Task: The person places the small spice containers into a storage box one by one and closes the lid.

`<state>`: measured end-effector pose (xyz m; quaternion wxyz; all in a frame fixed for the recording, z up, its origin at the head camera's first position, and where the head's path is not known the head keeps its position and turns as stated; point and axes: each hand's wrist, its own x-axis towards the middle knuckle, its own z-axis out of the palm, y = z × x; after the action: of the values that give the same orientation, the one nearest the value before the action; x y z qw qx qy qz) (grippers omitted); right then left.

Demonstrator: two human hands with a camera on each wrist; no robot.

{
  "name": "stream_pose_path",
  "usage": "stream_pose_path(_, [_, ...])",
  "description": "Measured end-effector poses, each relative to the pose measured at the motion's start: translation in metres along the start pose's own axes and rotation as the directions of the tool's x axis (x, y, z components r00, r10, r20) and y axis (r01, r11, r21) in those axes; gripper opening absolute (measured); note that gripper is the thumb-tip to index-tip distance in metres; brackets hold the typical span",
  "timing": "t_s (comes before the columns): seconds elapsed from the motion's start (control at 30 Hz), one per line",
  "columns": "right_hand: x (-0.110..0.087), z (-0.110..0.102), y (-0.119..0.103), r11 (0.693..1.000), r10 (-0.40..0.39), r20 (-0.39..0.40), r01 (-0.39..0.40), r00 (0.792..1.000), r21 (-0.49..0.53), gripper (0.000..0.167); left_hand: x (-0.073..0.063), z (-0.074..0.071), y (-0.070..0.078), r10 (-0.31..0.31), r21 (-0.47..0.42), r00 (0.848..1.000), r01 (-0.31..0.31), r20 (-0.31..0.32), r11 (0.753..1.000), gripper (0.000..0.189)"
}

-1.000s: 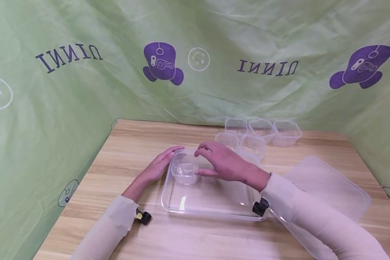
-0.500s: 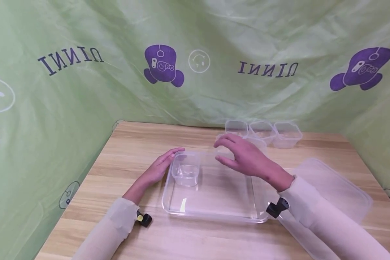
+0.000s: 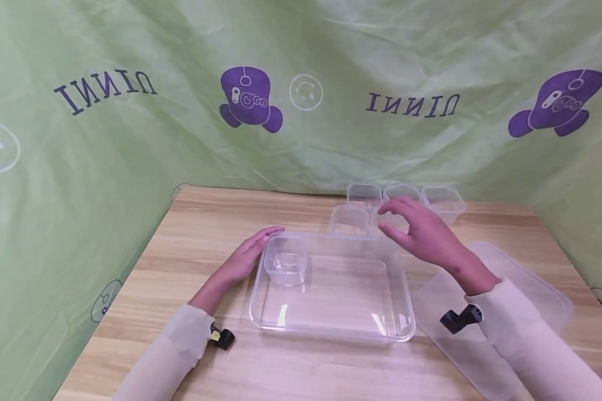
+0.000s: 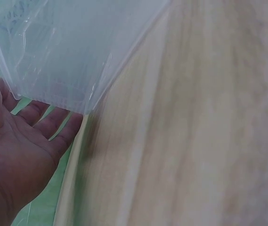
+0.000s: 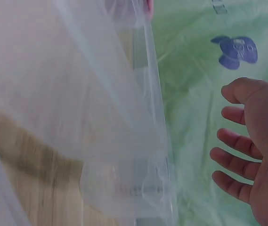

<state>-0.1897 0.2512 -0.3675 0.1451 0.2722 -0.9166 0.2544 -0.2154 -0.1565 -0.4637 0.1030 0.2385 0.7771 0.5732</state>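
A large clear rectangular plastic box (image 3: 341, 332) stands on the wooden table, uncovered. One small clear plastic tub (image 3: 287, 277) sits in its back left corner. My left hand (image 3: 239, 260) rests against the box's left side near that corner, and the left wrist view has its extended fingers touching the box wall (image 4: 72, 52). My right hand (image 3: 426, 234) is raised over the small tubs behind the box, overlapping the front right tub (image 3: 381, 223) in the head view. Its fingers are loosely bent and hold nothing, as the right wrist view also shows.
Several matching small tubs stand behind the box, including one front left (image 3: 348, 221), one back left (image 3: 364, 195) and one back right (image 3: 443, 200). A flat translucent lid (image 3: 451, 323) lies right of the box, partly under my right forearm. Green printed cloth (image 3: 331, 145) hangs around the table.
My right hand has moved right and away from the small tub in the box, passing over the box to the tubs behind it. The left hand has stayed in place.
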Motion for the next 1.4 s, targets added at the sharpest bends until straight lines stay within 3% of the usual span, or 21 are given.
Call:
stream_pose_path(0.4, [-0.021, -0.022, 0.037, 0.991, 0.118, -0.039, -0.12, 0.992, -0.05, 0.025, 0.001, 0.0, -0.001, 0.003, -0.004, 1.0, -0.003, 0.007, 1.0, 0.045])
stream_pose_path(0.77, [-0.029, -0.026, 0.09, 0.98, 0.185, -0.141, -0.193, 0.972, -0.04, 0.021, 0.001, 0.0, -0.001, 0.003, 0.017, 1.0, -0.003, 0.01, 1.0, 0.045])
stream_pose_path(0.93, [-0.032, -0.029, 0.107, 0.957, 0.277, -0.122, -0.286, 0.953, -0.056, 0.025, 0.001, 0.0, -0.002, 0.013, 0.022, 1.0, -0.013, 0.004, 1.0, 0.046])
stream_pose_path(1.13, [-0.034, -0.029, 0.123, 0.912, 0.394, -0.105, -0.402, 0.913, -0.074, 0.035, 0.002, -0.001, -0.004, 0.013, 0.019, 1.0, -0.013, 0.001, 1.0, 0.045])
stream_pose_path(1.4, [-0.034, -0.025, 0.132, 0.891, 0.439, -0.082, -0.445, 0.895, -0.088, 0.046, 0.002, 0.0, -0.004, 0.02, 0.008, 1.0, -0.02, -0.003, 1.0, 0.045])
